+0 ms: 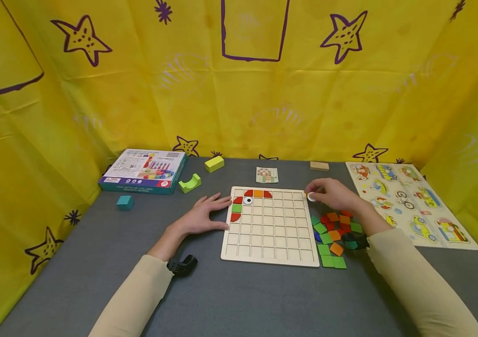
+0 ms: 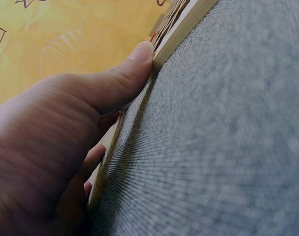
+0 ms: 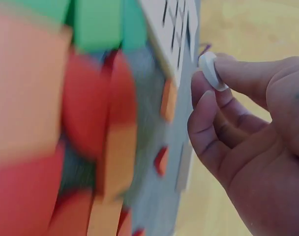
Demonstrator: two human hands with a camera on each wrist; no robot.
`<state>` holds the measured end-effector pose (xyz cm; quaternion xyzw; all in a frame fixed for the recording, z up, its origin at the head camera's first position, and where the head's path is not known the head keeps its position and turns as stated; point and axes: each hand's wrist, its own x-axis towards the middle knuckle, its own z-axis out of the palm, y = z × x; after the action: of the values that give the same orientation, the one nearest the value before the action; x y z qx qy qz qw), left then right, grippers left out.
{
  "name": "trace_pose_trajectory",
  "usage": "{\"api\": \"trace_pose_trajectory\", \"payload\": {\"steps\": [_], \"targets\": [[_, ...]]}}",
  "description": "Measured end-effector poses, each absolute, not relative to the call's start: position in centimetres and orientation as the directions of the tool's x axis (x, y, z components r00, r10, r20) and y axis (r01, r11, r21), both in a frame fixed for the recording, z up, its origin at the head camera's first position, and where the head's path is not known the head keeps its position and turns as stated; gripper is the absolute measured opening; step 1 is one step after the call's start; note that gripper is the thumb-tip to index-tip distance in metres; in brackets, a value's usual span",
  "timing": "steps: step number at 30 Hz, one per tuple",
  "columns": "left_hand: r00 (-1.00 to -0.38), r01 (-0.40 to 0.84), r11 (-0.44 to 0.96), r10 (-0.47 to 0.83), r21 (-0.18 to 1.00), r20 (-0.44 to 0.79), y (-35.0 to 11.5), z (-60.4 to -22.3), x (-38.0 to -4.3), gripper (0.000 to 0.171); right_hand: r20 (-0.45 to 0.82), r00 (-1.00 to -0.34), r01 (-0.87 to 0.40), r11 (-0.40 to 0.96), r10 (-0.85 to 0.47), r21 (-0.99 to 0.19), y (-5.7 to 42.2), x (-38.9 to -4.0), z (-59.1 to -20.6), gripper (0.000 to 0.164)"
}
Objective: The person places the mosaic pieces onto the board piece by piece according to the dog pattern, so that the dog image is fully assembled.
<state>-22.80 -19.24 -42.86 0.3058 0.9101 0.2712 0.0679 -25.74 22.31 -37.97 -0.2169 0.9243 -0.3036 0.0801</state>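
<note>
A pale wooden grid board (image 1: pixel 272 229) lies on the table. Along its top left, red, orange and green pieces and a white eye disc (image 1: pixel 248 201) fill several cells. My left hand (image 1: pixel 202 215) rests at the board's left edge with fingers spread; the left wrist view shows the thumb (image 2: pixel 122 78) against the edge. At the board's upper right corner, my right hand (image 1: pixel 333 194) pinches a small white round disc (image 3: pixel 212 71) between thumb and fingers. Just below that hand lies a loose heap of green, orange, red and blue pieces (image 1: pixel 333 236).
A small pattern card (image 1: pixel 267 175) lies behind the board. A picture puzzle board (image 1: pixel 415 206) is at right, with a wooden block (image 1: pixel 319 166) nearby. To the left are a boxed set (image 1: pixel 143 171), a teal cube (image 1: pixel 125 202), a green arch block (image 1: pixel 190 183) and a yellow block (image 1: pixel 214 164).
</note>
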Motion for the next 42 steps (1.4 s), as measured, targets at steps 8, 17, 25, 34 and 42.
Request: {"api": "trace_pose_trajectory", "payload": {"steps": [8,17,25,34,42], "targets": [[-0.813,0.499,0.685,0.583,0.531,0.011,-19.0,-43.0,-23.0,0.08,-0.003,-0.874,-0.364,0.659,-0.487,-0.658,18.9,-26.2,-38.0,0.021],[-0.809,0.505,0.678,0.588,0.534,0.017,-19.0,-43.2,-23.0,0.079,0.024,-0.876,-0.366,0.631,-0.483,-0.684,16.3,-26.6,-39.0,0.015],[-0.805,0.505,0.671,0.594,0.543,0.015,-19.0,-43.0,-22.9,0.078,0.045,-0.839,-0.418,0.591,-0.542,-0.69,14.6,-26.9,-39.2,0.015],[-0.809,0.496,0.682,0.588,0.537,0.001,-19.1,-42.9,-23.1,0.078,0.026,-0.821,-0.418,0.568,-0.571,-0.709,13.2,-26.8,-39.4,0.019],[-0.811,0.492,0.681,0.586,0.543,0.0,-19.2,-42.9,-23.1,0.079,-0.004,-0.86,-0.378,0.643,-0.51,-0.666,12.0,-27.1,-39.7,0.012]]}}
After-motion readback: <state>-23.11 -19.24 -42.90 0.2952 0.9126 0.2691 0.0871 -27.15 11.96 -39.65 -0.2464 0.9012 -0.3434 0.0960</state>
